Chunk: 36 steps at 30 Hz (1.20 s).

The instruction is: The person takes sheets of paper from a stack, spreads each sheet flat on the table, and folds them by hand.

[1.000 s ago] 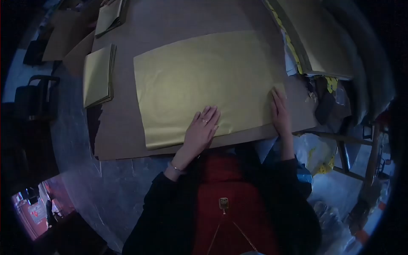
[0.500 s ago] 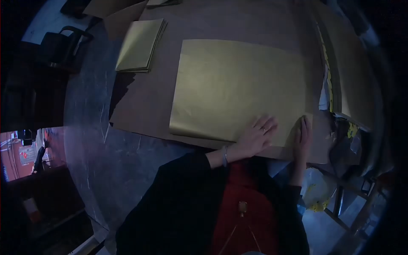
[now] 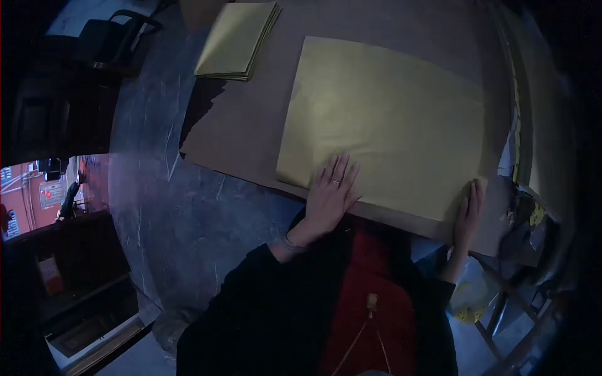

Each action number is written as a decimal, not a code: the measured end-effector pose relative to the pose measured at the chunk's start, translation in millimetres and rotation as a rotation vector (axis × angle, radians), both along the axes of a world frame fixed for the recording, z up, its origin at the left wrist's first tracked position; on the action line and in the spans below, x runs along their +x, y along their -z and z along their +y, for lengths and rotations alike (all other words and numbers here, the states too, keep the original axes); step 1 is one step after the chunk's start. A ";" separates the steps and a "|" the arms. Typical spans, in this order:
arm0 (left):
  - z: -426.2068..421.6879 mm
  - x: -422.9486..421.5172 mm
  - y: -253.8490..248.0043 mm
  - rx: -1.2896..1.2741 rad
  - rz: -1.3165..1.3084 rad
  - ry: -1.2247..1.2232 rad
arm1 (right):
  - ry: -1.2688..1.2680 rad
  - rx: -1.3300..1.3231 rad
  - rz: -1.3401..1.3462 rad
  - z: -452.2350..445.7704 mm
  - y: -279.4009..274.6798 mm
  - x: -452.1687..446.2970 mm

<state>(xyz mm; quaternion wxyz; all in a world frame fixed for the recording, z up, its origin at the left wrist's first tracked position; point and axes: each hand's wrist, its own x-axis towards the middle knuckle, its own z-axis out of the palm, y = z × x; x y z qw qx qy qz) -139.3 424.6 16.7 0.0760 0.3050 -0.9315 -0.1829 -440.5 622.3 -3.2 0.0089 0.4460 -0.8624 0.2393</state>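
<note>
Floor: grey, streaked, showing to the left of the bench. Bench: brown-covered, its near edge running aslant, with a dark, ragged-edged patch at the left. Person: seen from above at the near side of the bench, in a dark jacket over a red garment. Sheet: gold paper, one large piece, laid flat near the front of the bench, its near edge close to that of the brown covering; faint creases by the left fingertips. Stack of material: at the far right, dim, with a torn yellow strip along its side; contents unclear. Chair: dark, upper left, on the floor. Folded gold papers: one neat pile, upper left of the bench, well apart from the sheet. Left hand: palm down across the sheet's near edge, fingers extended and slightly spread on the paper; grip wide and flat. Right hand: at the sheet's near right corner, fingers straight and close together; thumb hidden, so whether the grip pinches the paper cannot be told. Pendant: hanging on a fine chain over the red garment. Bracelet: thin, on the left wrist. Ring: one, on a left finger.
</note>
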 end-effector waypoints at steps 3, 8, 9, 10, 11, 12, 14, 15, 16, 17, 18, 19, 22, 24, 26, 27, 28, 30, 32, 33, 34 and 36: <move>-11.6 26.8 3.5 -0.028 -0.042 -0.158 | -0.018 -0.008 0.002 -2.5 -3.6 0.3; -32.4 63.7 -0.4 -0.070 -0.157 -0.252 | 0.032 0.008 -0.063 -5.6 -9.7 4.7; -35.7 69.2 -2.0 -0.089 -0.203 -0.273 | 0.019 -0.005 -0.076 -5.3 -9.6 4.8; -39.0 76.2 -3.9 -0.080 -0.216 -0.298 | 0.018 -0.008 -0.073 -3.6 -5.9 2.4; -42.1 80.1 -6.3 -0.080 -0.222 -0.319 | 0.003 -0.007 -0.057 -1.1 1.0 -2.6; -43.7 83.9 -8.6 -0.079 -0.227 -0.341 | -0.011 -0.005 -0.042 1.6 4.3 -5.6; -49.6 92.3 -7.5 -0.020 -0.199 -0.338 | -0.003 -0.005 -0.045 -0.5 -1.1 -0.3; -49.5 93.8 -9.5 -0.030 -0.219 -0.382 | 0.002 0.006 -0.056 -1.3 -4.4 0.6; -49.6 93.9 -10.9 -0.040 -0.239 -0.424 | 0.012 -0.004 -0.043 -1.6 -4.1 -2.2; -49.4 95.0 -10.6 -0.044 -0.192 -0.424 | 0.002 0.002 -0.040 -0.1 -0.8 -2.7; -49.6 93.9 -11.9 -0.047 -0.183 -0.410 | -0.006 0.010 -0.040 2.3 0.1 -2.3; -50.0 92.3 -14.6 -0.031 -0.194 -0.423 | 0.008 0.009 -0.033 1.7 -3.9 -0.3; -50.4 87.6 -24.5 -0.007 -0.176 -0.415 | 0.042 0.023 -0.069 -2.4 -11.1 5.6; -52.9 87.2 -25.2 -0.049 -0.210 -0.350 | 0.026 0.012 -0.064 -1.1 -6.6 2.8; -56.4 90.1 -19.5 -0.030 -0.202 -0.291 | 0.044 0.027 -0.058 -2.0 -9.1 3.2; -58.2 91.9 -16.4 -0.010 -0.197 -0.243 | 0.051 0.043 -0.055 -3.4 -10.6 3.0; -59.1 93.3 -14.9 -0.011 -0.193 -0.231 | 0.063 0.042 -0.051 -8.5 -13.1 7.2; -59.1 94.3 -12.6 0.045 -0.123 -0.230 | 0.136 -0.068 -0.155 -30.3 -24.0 29.6; -57.8 93.6 -11.6 0.036 -0.105 -0.208 | 0.022 -0.056 -0.262 -68.2 -42.6 70.2; -58.2 94.4 -11.6 0.024 -0.113 -0.214 | -0.064 -0.034 -0.308 -87.6 -50.6 96.4; -59.6 94.3 -11.2 0.010 -0.120 -0.215 | -0.264 0.010 -0.332 -108.1 -54.8 124.7; -60.2 94.9 -15.4 0.015 -0.112 -0.184 | -0.646 0.003 -0.294 -138.8 -50.2 179.4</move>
